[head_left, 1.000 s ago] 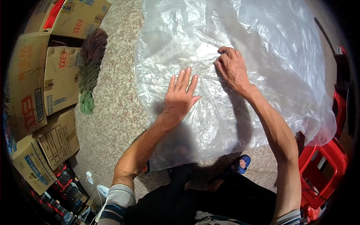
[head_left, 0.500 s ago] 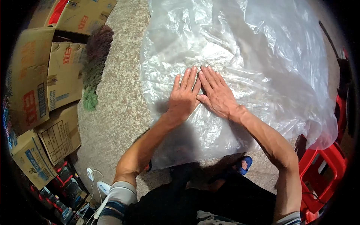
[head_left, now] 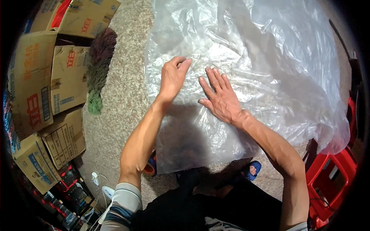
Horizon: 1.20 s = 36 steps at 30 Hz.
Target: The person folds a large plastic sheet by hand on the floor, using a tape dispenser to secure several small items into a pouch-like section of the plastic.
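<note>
A large clear plastic sheet (head_left: pixel 269 57) lies crumpled over a speckled stone floor (head_left: pixel 123 96). My left hand (head_left: pixel 173 77) rests on the sheet near its left side, fingers curled so the tips press into the plastic. My right hand (head_left: pixel 219 96) lies flat on the sheet just to the right, fingers spread and pointing away from me. The two hands are a short gap apart. Neither hand lifts the sheet.
Stacked cardboard boxes (head_left: pixel 46 84) line the left side. A dark green and maroon fuzzy cloth (head_left: pixel 98 65) lies beside them. A red plastic stool (head_left: pixel 331 177) stands at the lower right. A white power strip (head_left: pixel 104 188) sits at the lower left. My blue sandals (head_left: pixel 252 169) show under the sheet's near edge.
My right hand came back from the far part of the sheet toward me and now lies flat. My left hand moved up and left, its fingers curling from flat.
</note>
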### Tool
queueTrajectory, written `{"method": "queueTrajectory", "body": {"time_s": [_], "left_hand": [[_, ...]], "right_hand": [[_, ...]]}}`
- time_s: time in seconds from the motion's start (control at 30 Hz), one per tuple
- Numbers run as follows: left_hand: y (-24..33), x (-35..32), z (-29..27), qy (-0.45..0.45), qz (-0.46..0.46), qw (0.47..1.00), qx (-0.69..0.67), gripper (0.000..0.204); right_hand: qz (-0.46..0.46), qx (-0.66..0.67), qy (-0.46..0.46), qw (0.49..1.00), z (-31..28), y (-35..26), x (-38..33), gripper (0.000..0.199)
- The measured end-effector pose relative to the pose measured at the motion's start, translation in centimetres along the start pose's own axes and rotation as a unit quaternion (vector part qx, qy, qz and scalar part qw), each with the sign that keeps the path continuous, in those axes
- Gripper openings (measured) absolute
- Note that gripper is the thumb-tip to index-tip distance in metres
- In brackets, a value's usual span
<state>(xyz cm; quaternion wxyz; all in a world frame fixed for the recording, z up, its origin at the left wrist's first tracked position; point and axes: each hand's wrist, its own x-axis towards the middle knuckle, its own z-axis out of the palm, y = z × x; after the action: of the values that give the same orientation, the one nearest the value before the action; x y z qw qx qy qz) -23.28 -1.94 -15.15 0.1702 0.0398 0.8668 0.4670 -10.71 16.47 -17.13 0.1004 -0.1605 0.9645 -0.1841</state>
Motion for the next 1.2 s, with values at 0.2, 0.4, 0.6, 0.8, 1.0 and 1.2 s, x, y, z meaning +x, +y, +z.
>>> {"method": "queueTrajectory", "body": {"time_s": [0.2, 0.4, 0.6, 0.8, 1.0, 1.2], "left_hand": [[0.5, 1.0, 0.4, -0.008, -0.083, 0.989, -0.119, 0.030], [-0.7, 0.8, 1.5, 0.077, 0.094, 0.982, 0.142, 0.016], [-0.8, 0.4, 1.3, 0.123, 0.174, 0.941, 0.263, 0.026], [-2.8, -3.0, 2.4, -0.034, 0.325, 0.881, 0.341, 0.054], [-3.2, -2.9, 2.4, -0.047, 0.275, 0.880, 0.386, 0.067], [-2.5, -1.7, 2.0, -0.026, 0.263, 0.872, 0.412, 0.064]], "right_hand": [[-0.003, -0.014, -0.011, 1.000, 0.3, -0.2, 0.1, 0.076], [0.001, -0.015, -0.022, 1.000, 0.1, -0.1, 0.1, 0.079], [0.003, 0.004, -0.014, 1.000, 0.4, 0.2, -0.1, 0.082], [0.005, 0.009, -0.014, 1.000, 0.6, 0.3, -0.1, 0.078], [-0.002, -0.002, -0.016, 1.000, 0.1, 0.3, 0.2, 0.075], [-0.021, 0.000, 0.006, 1.000, -0.1, 0.7, -0.1, 0.078]]}}
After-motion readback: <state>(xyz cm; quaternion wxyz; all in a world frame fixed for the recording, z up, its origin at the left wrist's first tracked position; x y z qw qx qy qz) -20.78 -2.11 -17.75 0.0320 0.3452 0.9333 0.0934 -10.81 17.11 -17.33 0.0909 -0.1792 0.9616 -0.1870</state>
